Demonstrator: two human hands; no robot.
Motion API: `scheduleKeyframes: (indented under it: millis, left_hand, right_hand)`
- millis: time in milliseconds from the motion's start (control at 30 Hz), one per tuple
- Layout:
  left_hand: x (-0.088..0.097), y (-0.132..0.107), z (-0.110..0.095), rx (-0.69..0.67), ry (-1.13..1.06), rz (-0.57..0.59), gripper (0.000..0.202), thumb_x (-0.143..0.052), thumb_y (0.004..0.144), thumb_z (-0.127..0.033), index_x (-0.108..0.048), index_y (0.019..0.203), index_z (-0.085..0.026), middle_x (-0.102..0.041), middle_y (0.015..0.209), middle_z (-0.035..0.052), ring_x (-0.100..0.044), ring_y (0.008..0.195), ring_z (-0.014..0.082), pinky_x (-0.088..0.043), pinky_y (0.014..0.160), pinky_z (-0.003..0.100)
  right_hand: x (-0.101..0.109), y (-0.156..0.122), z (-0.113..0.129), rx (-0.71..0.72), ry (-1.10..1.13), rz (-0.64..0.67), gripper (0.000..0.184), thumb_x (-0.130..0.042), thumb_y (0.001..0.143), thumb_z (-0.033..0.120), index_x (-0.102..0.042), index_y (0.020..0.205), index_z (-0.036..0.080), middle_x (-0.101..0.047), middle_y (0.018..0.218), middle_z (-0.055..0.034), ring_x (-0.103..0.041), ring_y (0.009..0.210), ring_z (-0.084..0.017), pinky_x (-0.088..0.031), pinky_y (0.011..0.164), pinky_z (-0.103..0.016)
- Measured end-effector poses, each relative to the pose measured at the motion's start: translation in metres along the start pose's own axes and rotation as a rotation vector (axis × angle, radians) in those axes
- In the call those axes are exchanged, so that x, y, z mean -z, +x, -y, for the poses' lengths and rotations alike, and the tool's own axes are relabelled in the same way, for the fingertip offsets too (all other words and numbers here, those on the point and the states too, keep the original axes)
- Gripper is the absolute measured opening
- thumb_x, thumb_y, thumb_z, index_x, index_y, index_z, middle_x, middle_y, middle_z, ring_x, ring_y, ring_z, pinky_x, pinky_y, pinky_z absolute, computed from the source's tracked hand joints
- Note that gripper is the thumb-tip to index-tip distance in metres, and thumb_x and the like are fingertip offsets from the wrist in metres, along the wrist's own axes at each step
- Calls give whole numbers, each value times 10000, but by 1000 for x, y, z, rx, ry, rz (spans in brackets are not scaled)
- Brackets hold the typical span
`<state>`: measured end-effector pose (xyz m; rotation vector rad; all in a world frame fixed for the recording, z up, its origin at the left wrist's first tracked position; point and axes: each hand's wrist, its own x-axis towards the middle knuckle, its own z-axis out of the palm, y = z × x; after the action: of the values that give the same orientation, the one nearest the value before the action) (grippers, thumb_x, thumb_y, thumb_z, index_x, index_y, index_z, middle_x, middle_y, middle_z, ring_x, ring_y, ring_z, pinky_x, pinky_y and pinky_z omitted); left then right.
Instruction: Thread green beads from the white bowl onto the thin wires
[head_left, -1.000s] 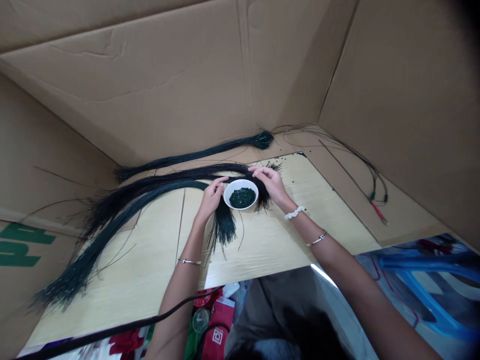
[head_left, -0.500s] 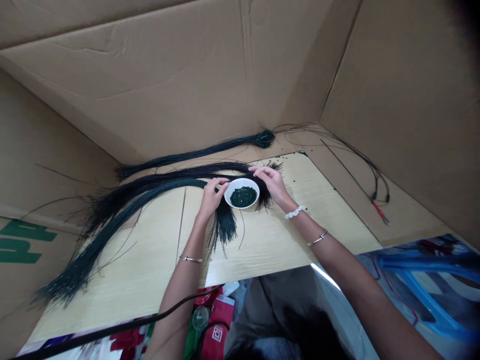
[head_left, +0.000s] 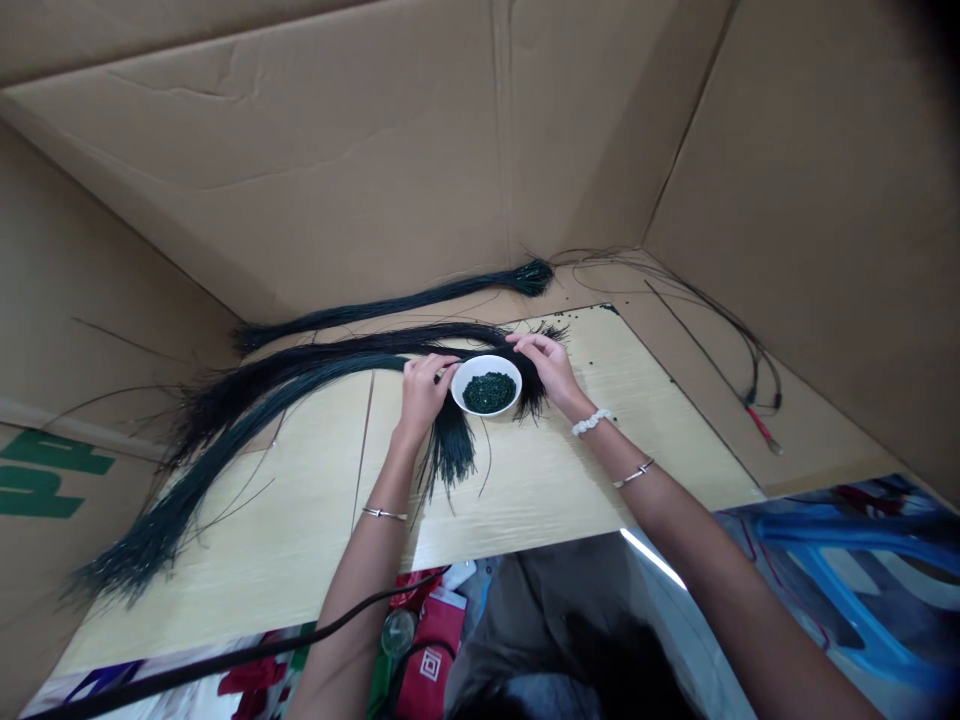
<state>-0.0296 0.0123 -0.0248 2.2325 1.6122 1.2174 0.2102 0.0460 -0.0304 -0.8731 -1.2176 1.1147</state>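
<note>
A small white bowl [head_left: 454,401] heaped with tiny dark green beads [head_left: 489,392] sits between my two hands. My left hand [head_left: 426,392] is closed in a pinch at the bowl's left rim, above a bundle of dark green strands [head_left: 307,372]. What its fingertips hold is too small to make out. Beyond the bowl's right rim, my right hand [head_left: 547,366] has thumb and index finger pinched together, over the end of a black strand bundle [head_left: 360,343]. Anything between those fingertips is also too fine to see.
Another dark strand bundle [head_left: 397,300] lies along the cardboard wall [head_left: 337,180] at the back. On the right rest thin black wires and a red-handled tool [head_left: 763,428]. Stray beads dot the pale board [head_left: 645,430]. A black cable [head_left: 300,640] crosses the lower left.
Both hands keep their pinched pose near the bowl. The whole view has shifted very slightly; nothing else visibly differs.
</note>
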Motion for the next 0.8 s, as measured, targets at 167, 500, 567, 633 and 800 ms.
scheduleKeyframes:
  millis: [167, 500, 567, 633, 800]
  left_hand:
    - [0, -1, 0, -35, 64, -9, 191, -595, 999, -322, -756, 1047, -231, -793, 1090, 84, -689, 1039, 275, -363, 969, 423]
    - [0, -1, -4, -35, 174, -36, 95, -608, 978, -235, -703, 983, -224, -784, 994, 37, -713, 966, 224, -400, 954, 395]
    - [-1, -2, -3, -55, 181, -47, 93, -609, 983, -239, -700, 981, -220, -781, 989, 37, -711, 962, 225, -401, 943, 395]
    - [-2, -2, -2, -83, 190, -61, 92, -612, 987, -242, -699, 977, -215, -777, 973, 36, -708, 951, 227, -400, 928, 393]
    - [-2, -3, 0, -119, 213, -76, 92, -616, 992, -248, -696, 970, -206, -766, 948, 35, -698, 930, 227, -400, 912, 387]
  right_hand:
    - [3, 3, -7, -4, -11, -8, 144, -704, 787, 350, -732, 728, 222, -798, 1102, -74, -690, 1145, -264, -482, 1079, -445]
    - [6, 5, -15, 18, -81, 9, 164, -693, 822, 381, -728, 736, 246, -792, 1123, -63, -676, 1181, -285, -469, 1086, -473]
    - [7, 6, -19, 28, -105, 6, 161, -688, 825, 380, -730, 744, 248, -792, 1126, -64, -675, 1180, -286, -471, 1079, -478]
    - [7, 7, -22, 39, -139, -2, 161, -683, 826, 383, -729, 749, 249, -793, 1123, -63, -674, 1171, -287, -474, 1068, -482]
    - [9, 10, -30, 69, -208, -11, 168, -663, 837, 388, -712, 760, 246, -794, 1122, -64, -674, 1151, -284, -494, 1001, -469]
